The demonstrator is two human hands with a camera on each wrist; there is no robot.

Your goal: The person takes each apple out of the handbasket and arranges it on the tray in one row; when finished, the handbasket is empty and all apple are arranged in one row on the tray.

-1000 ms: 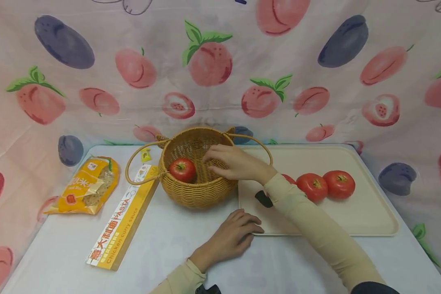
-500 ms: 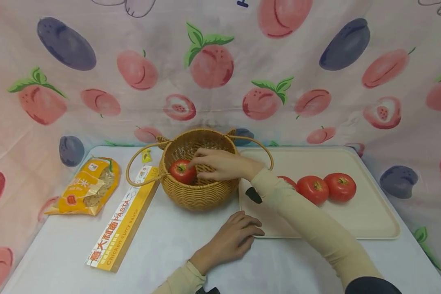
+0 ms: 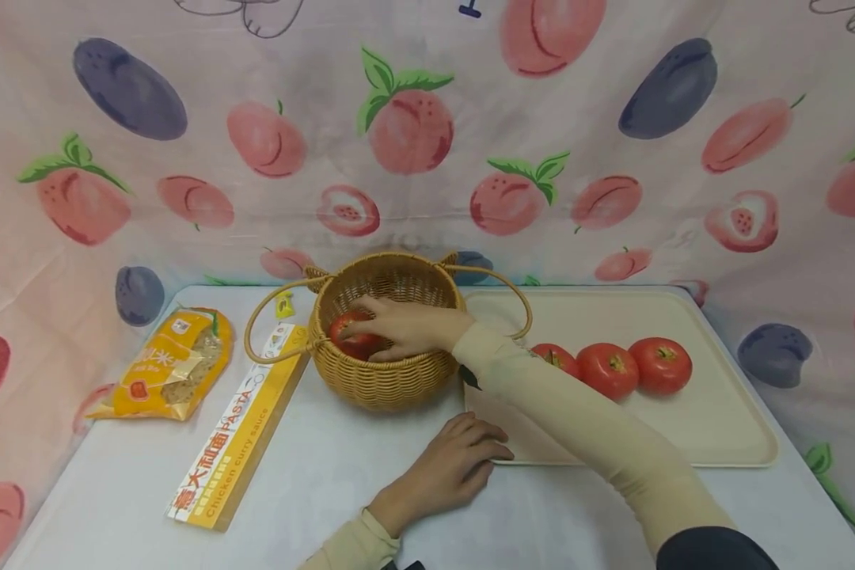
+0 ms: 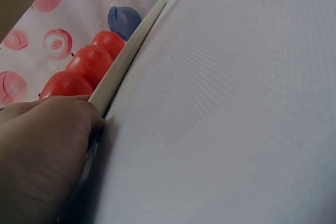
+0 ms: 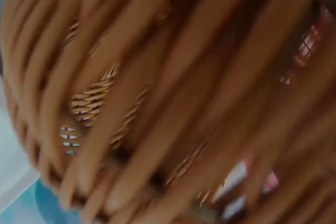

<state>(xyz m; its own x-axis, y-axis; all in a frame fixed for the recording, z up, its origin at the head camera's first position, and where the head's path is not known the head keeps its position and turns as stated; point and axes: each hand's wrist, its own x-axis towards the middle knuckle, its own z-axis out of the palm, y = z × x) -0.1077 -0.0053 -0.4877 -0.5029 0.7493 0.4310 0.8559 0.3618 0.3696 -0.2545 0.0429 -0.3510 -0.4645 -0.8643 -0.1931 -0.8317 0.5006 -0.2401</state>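
My right hand [image 3: 406,326] reaches into a round wicker basket [image 3: 385,386], its fingers and thumb spread round a red apple [image 3: 343,323] at the basket's left side. Part of the apple is covered by the fingers. In the right wrist view, blurred basket weave [image 5: 173,98] fills most of the picture and hides that hand. My left hand [image 3: 445,467] rests on the table, fingertips touching the near left edge of a cream tray [image 3: 727,419]. The left wrist view has this hand [image 4: 47,150] against the tray rim [image 4: 123,59].
Three red tomatoes [image 3: 608,370] stand in a row on the tray, one partly behind my right sleeve. Left of the basket lie a long pasta box [image 3: 238,431], a yellow food bag [image 3: 167,364] and a small yellow packet [image 3: 283,305]. A fruit-print cloth [image 3: 427,214] hangs behind.
My right hand has moved left and down inside the basket, from beside the apple to around it. The left hand has stayed at the tray's edge.
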